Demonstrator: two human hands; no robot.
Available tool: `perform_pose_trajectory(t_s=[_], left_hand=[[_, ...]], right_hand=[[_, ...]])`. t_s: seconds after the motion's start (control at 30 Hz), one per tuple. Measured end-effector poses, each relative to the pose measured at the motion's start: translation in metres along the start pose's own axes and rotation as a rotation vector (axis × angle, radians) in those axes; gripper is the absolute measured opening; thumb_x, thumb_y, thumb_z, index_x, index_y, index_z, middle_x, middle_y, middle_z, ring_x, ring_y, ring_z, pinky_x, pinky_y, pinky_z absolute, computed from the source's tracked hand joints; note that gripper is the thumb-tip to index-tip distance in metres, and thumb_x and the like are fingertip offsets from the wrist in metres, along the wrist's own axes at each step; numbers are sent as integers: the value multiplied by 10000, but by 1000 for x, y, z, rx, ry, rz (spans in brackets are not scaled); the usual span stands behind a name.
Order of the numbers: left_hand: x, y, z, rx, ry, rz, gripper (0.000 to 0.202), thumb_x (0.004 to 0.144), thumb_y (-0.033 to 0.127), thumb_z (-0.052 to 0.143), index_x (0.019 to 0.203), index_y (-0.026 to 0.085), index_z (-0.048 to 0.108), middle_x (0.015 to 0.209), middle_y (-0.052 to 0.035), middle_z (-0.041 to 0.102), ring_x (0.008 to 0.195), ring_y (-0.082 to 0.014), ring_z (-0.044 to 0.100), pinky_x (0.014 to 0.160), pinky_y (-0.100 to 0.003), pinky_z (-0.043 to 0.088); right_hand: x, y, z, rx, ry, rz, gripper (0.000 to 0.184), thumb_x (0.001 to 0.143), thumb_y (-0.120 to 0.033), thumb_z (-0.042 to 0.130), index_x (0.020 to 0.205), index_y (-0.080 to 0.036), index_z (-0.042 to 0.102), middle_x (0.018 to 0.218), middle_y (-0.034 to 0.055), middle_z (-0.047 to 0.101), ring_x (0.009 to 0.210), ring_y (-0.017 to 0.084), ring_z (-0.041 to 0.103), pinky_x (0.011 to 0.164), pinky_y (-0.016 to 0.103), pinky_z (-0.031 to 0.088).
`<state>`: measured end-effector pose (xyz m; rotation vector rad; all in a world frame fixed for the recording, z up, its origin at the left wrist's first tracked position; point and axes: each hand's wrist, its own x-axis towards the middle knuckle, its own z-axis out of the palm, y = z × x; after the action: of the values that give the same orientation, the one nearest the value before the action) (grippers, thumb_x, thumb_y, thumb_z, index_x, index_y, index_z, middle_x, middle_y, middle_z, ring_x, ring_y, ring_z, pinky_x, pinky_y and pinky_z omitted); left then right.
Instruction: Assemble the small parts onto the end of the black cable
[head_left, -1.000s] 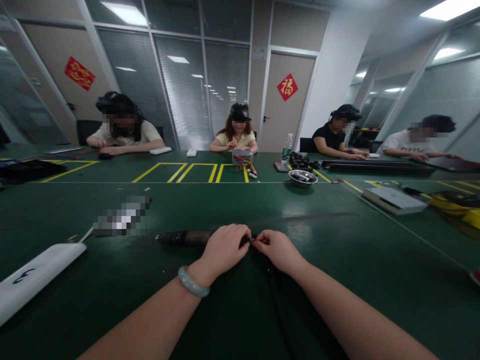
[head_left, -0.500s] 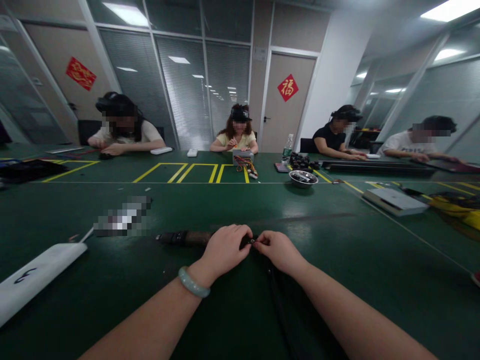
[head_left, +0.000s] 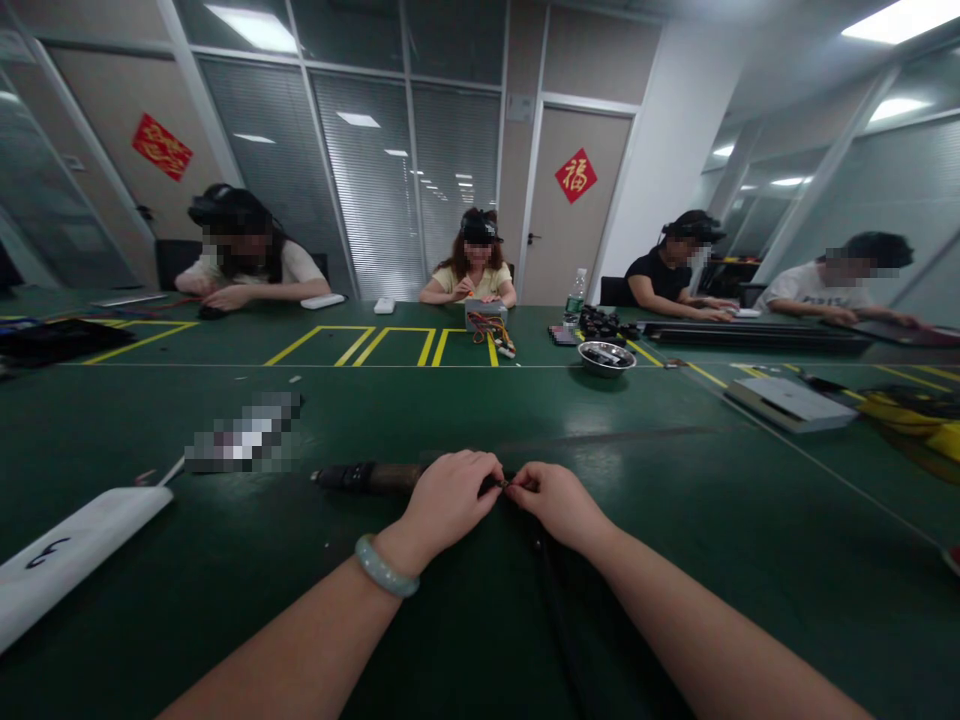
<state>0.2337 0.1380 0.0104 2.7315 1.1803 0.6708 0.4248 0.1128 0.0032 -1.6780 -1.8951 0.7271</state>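
Observation:
A dark, slim electric screwdriver (head_left: 386, 478) lies on the green table, its narrow tip pointing left. My left hand (head_left: 454, 492) is closed over its right end, fingers curled and a green bangle on the wrist. My right hand (head_left: 559, 500) meets it there, thumb and forefinger pinched at the end of a black cable (head_left: 551, 590). The cable runs from below my right fingers towards the table's near edge. A small shiny piece shows between the fingertips of both hands; its exact shape is too small to make out.
On the left are a white power bank-like block (head_left: 82, 555) with a short lead and a blurred-out phone-like object (head_left: 247, 432). A metal bowl (head_left: 606, 360) and a white box (head_left: 791, 402) stand further right. Several people sit working across the green table (head_left: 420, 400).
Both hands stay at the right end of the screwdriver, with only a slight shift of the fingertips. The small shiny piece between them shows less than before.

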Motion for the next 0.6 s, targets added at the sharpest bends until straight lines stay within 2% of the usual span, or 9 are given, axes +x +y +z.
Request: perform_pose_trajectory(t_s=[0.2, 0.6], left_hand=[[-1, 2, -3, -10, 10, 22, 182, 825, 207, 584, 1003, 243, 577, 992, 5, 634, 923, -191, 573, 824, -347, 427], [1, -2, 1, 5, 9, 5, 130, 853, 240, 593, 982, 244, 582, 960, 5, 644, 910, -193, 584, 809, -352, 428]], right_hand=[[0, 1, 1, -11, 9, -2, 173, 837, -342, 603, 794, -197, 687, 732, -5, 687, 634, 115, 581, 559, 213, 348], [2, 2, 1, -13, 8, -19, 174, 834, -344, 602, 810, -199, 694, 753, -1, 695, 644, 120, 585, 557, 215, 349]])
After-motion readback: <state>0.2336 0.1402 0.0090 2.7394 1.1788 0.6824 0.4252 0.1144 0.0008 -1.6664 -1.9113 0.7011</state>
